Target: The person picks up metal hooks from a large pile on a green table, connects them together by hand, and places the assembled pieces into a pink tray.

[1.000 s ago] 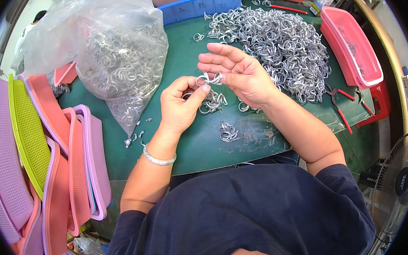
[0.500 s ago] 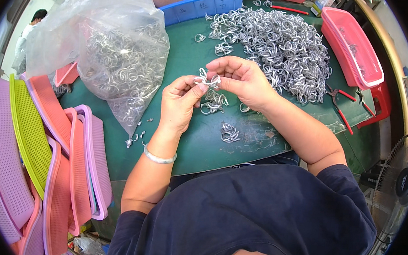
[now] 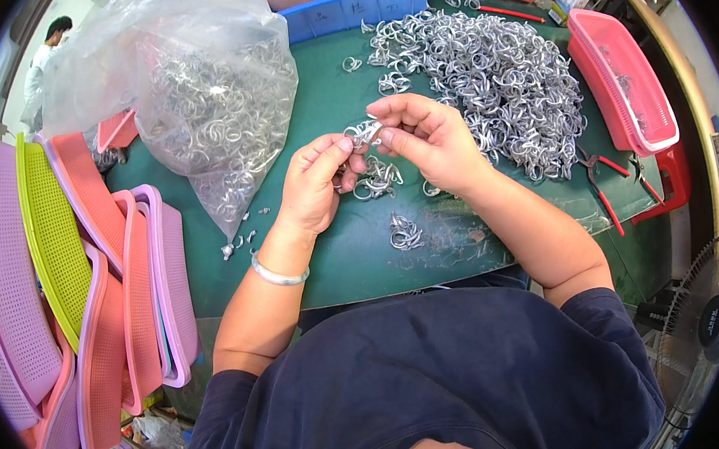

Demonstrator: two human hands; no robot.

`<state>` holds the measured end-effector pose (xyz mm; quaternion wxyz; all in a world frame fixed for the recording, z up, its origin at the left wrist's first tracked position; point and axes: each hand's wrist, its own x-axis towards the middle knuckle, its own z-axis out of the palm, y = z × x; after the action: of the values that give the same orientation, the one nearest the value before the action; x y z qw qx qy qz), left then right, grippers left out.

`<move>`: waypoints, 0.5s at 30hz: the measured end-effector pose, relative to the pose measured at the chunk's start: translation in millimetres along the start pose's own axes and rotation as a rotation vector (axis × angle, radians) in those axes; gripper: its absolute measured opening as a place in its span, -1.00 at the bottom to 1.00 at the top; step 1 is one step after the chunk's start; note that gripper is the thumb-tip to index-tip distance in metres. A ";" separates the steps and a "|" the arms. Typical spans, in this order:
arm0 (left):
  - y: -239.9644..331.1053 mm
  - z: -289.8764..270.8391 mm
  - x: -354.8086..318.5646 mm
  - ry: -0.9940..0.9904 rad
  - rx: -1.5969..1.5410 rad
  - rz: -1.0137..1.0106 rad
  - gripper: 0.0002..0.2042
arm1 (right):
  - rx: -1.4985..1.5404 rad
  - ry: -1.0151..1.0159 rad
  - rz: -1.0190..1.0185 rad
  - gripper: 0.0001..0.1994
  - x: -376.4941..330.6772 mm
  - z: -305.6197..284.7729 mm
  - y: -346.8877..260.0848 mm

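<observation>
Small silver metal ring clip (image 3: 365, 132), centre of frame just above the middle, pinched between both hands. Right hand (image 3: 424, 138) has thumb and forefinger closed tight on its right side, other fingers curled above. Left hand (image 3: 314, 183) meets it from lower left, thumb tip and forefinger pressed on the clip, rest of the fingers loosely folded; silver bangle (image 3: 278, 274) on that wrist. Clip is shiny, bent wire loops, partly hidden by fingertips, exact shape hard to tell. Just below the hands a few loose clips (image 3: 377, 179) on the green table mat (image 3: 357, 250), another little cluster (image 3: 405, 232) lower right of them. Big pile of the same clips (image 3: 489, 74) upper centre-right, touching nothing held. Clear plastic bag (image 3: 193, 85) full of clips at upper left. Blue bin (image 3: 356, 5) top centre, pink basket (image 3: 628, 85) upper right, red-handled pliers (image 3: 604, 180) right of the pile. Stacked pink, purple and yellow-green mesh trays (image 3: 60, 268) along the left edge. Open mat strip runs between bag and hands, and along the near table edge
</observation>
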<state>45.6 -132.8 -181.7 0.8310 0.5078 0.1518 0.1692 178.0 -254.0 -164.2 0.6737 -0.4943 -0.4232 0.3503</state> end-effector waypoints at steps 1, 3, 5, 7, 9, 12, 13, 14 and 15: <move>0.1 -0.1 0.2 -0.003 0.001 -0.009 -0.83 | 0.033 0.008 0.037 -0.74 0.1 0.1 -2.7; 0.1 -0.5 0.2 -0.008 0.003 -0.028 -0.82 | 0.064 0.019 0.084 -0.74 0.5 0.3 -3.5; -0.1 0.5 0.1 0.014 -0.023 -0.045 -0.83 | 0.057 0.025 0.103 -0.74 1.4 0.0 -3.2; -0.3 0.7 0.2 0.025 -0.033 -0.058 -0.84 | 0.086 0.021 0.153 -0.74 1.7 -0.8 -4.5; -0.6 0.6 0.5 0.025 -0.026 -0.067 -0.84 | 0.097 0.019 0.189 -0.74 2.1 -1.9 -5.8; -0.7 -0.2 0.2 0.005 -0.026 -0.065 -0.83 | 0.087 0.019 0.211 -0.75 2.4 -2.4 -6.0; -0.8 -0.1 0.3 0.003 -0.023 -0.064 -0.83 | 0.083 0.021 0.212 -0.75 2.5 -2.4 -5.9; -0.9 -0.1 0.3 0.002 -0.020 -0.062 -0.83 | 0.080 0.023 0.213 -0.76 2.5 -2.4 -5.8; -1.0 -0.1 0.4 0.000 -0.017 -0.061 -0.82 | 0.083 0.022 0.219 -0.76 2.7 -2.9 -5.7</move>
<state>46.1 -133.0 -182.7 0.8401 0.4957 0.1658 0.1450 182.0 -254.1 -158.6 0.6557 -0.5132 -0.3444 0.4337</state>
